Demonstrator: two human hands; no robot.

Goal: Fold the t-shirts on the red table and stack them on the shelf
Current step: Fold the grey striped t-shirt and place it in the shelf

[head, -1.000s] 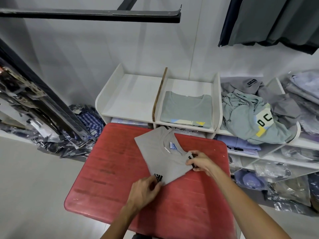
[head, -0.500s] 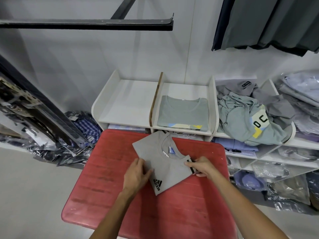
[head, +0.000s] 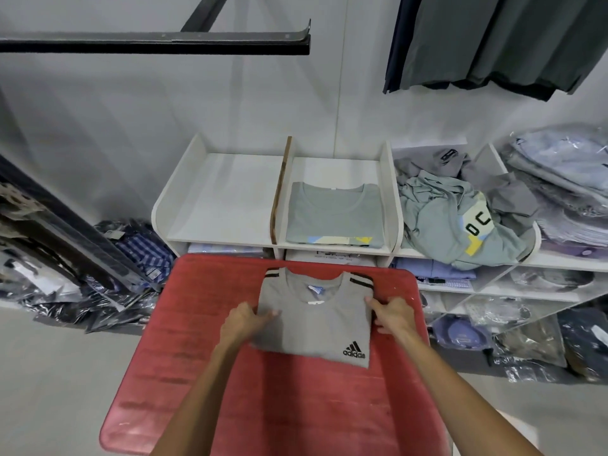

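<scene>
- Left hand (head: 241, 320): grip on the left edge of the folded grey t-shirt (head: 314, 319), thumb on top of the cloth, fingers tucked under the edge.
- Right hand (head: 393, 315): grip on the right edge of the same shirt, thumb over the fabric near the shoulder stripes.
- Shirt lies flat and squared on the red surface (head: 197, 373), collar toward the shelf, black logo at its near right corner.
- White shelf (head: 393, 205) stands just behind the surface; its middle compartment holds one folded pale green t-shirt (head: 334, 212); the left compartment shows bare board.
- Right compartment: heap of unfolded shirts (head: 460, 218), grey and pale green.
- Bagged garments (head: 138, 248) on the floor at left.
</scene>
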